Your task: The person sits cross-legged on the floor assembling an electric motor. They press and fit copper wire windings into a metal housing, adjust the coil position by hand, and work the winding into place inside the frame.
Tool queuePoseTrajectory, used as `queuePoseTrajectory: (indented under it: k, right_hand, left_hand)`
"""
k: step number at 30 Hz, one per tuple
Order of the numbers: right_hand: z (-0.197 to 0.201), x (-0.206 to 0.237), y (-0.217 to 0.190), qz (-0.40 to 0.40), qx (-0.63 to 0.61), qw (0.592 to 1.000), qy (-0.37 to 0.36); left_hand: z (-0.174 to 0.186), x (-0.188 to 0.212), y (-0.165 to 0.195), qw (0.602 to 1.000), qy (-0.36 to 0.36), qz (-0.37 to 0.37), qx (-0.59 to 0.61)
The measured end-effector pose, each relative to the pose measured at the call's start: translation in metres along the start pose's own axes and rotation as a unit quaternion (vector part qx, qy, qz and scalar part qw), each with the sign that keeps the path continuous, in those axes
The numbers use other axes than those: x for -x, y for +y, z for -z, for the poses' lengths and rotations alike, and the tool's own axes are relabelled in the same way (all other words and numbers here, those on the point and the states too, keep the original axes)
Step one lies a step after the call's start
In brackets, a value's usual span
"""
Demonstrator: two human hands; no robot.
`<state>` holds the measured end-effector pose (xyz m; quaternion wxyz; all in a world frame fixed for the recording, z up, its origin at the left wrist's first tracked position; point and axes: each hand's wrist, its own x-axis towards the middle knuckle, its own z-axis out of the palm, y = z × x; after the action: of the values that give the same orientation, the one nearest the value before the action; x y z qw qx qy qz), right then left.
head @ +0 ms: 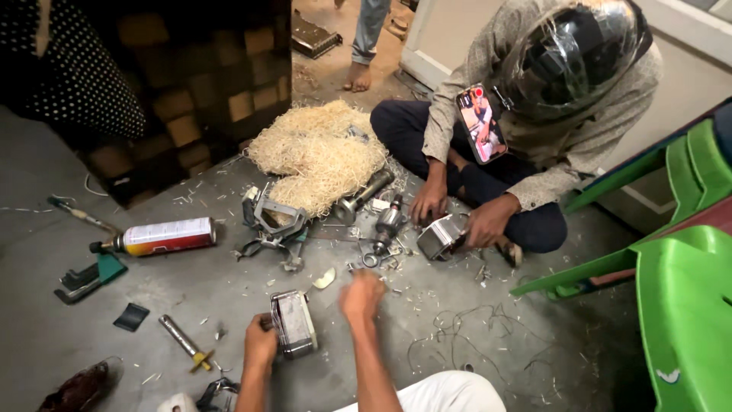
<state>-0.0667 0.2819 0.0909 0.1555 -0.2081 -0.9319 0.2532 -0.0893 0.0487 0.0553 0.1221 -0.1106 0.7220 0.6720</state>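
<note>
at the far left of the grey concrete floor [473, 343] lay a red-and-white spray can with a nozzle [156, 236], on its side, its long axis running left to right, well apart from either hand. nearer the wearer lay a short metal rod with a yellow end [183, 342], just left of the left hand [261, 342]. that hand was clasped around the near edge of a blocky grey laminated metal motor core [294, 323], which stood on the floor with its long axis running away from the wearer, tilted a little to the left. the right hand [361, 296] hovered just right of and beyond the core, apart from it, fingers curled in loosely and blurred (whether it held some small part could not be told). it pointed toward a scatter of small metal rings and fittings [375, 260] lying just beyond it, so the right hand was the nearer one to them. farther right, another person's hand [486, 221] gripped a second grey metal block [441, 236], beside a pile of pale straw-like shavings [320, 152].
</note>
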Motion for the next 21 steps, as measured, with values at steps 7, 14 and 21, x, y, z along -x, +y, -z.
queuePoseTrajectory:
  k: [7,14,21]
  right_hand:
    - [0.002,0.016,-0.047,0.014,-0.213,0.95,-0.227]
    - [0.019,-0.005,-0.012,0.046,-0.33,0.916,-0.223]
    - [0.009,0.005,-0.015,-0.051,-0.395,0.864,-0.309]
  left_hand:
    - [-0.006,0.003,0.003,0.998,0.004,0.041,0.048]
    - [-0.002,0.0,0.003,0.99,-0.012,0.068,0.123]
    - [-0.001,-0.002,0.01,0.963,-0.015,0.161,0.213]
